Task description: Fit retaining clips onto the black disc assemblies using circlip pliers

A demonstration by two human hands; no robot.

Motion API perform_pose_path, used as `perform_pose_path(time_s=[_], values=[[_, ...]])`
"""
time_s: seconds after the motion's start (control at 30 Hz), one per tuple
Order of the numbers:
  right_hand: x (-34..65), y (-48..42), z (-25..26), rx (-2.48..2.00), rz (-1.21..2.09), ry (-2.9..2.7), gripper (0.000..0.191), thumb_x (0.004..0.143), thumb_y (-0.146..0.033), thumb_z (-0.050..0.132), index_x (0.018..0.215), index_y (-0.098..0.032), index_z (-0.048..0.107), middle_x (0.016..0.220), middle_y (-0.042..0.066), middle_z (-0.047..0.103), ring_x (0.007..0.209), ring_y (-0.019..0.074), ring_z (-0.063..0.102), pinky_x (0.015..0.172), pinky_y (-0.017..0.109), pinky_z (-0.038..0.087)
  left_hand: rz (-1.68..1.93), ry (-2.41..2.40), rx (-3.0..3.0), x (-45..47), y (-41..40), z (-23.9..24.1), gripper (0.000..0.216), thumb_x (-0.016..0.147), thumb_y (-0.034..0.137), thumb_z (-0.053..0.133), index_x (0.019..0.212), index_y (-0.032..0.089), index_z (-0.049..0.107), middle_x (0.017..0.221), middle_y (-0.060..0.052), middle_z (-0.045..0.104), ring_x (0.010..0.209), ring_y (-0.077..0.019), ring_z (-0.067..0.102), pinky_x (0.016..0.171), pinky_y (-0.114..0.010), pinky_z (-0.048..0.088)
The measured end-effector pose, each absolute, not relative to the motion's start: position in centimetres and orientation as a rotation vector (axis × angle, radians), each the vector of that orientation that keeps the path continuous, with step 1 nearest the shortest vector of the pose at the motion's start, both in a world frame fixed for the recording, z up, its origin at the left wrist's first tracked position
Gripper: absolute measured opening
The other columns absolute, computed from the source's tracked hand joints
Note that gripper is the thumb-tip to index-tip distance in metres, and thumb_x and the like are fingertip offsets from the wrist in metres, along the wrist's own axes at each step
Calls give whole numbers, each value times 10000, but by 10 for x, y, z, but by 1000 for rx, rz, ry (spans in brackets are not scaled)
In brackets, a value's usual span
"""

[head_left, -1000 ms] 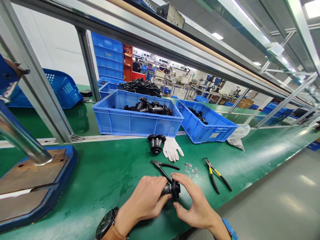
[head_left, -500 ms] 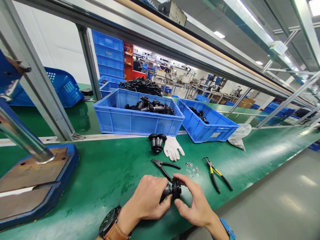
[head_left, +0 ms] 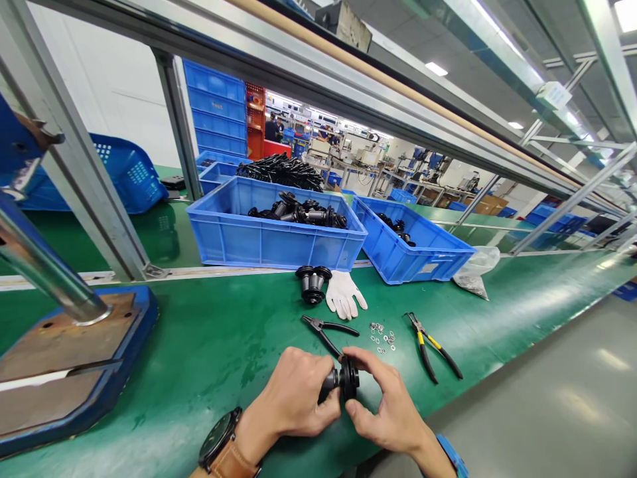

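Observation:
A black cylindrical part with a flanged end (head_left: 350,378) is held between my two hands above the green bench. My left hand (head_left: 301,392) wraps round its shaft, hiding most of that end. On the flange, the thumb and fingers of my right hand (head_left: 385,401) pinch the rim from the right. Just beyond lie black-handled pliers (head_left: 331,328), close to my fingertips. Several small metal rings (head_left: 382,337) are scattered right of them, then yellow-and-black pliers (head_left: 432,348). Similar black flanged parts (head_left: 313,285) stand beside a white glove (head_left: 345,295).
Two blue bins (head_left: 276,242) (head_left: 418,259) with black parts stand along the bench's back. A clear bag (head_left: 476,272) sits right of them. At left is a blue machine base (head_left: 74,358) with a metal column (head_left: 50,265). A metal frame beam (head_left: 398,113) crosses above.
Both hands and the black flanged part have shifted very slightly left. The grip looks the same, and the tools and bins stay where they were.

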State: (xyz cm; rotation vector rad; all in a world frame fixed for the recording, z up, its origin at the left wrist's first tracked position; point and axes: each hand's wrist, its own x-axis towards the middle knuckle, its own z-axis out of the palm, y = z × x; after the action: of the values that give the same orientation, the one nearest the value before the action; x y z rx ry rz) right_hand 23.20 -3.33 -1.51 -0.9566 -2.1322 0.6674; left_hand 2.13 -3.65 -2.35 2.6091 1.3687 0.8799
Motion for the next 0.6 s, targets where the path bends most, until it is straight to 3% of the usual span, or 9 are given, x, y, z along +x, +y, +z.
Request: perform_pose_path(time_s=[0.6], values=[[230, -34, -12, -1019, 715, -2092, 528, 794, -325, 667, 1307, -243, 571, 1147, 33, 731, 993, 190, 704, 906, 270, 560, 715, 1395, 2602, 21, -38, -23, 108, 750, 294, 578, 700, 220, 516, 603, -26, 654, 534, -207, 581, 552, -356, 108]])
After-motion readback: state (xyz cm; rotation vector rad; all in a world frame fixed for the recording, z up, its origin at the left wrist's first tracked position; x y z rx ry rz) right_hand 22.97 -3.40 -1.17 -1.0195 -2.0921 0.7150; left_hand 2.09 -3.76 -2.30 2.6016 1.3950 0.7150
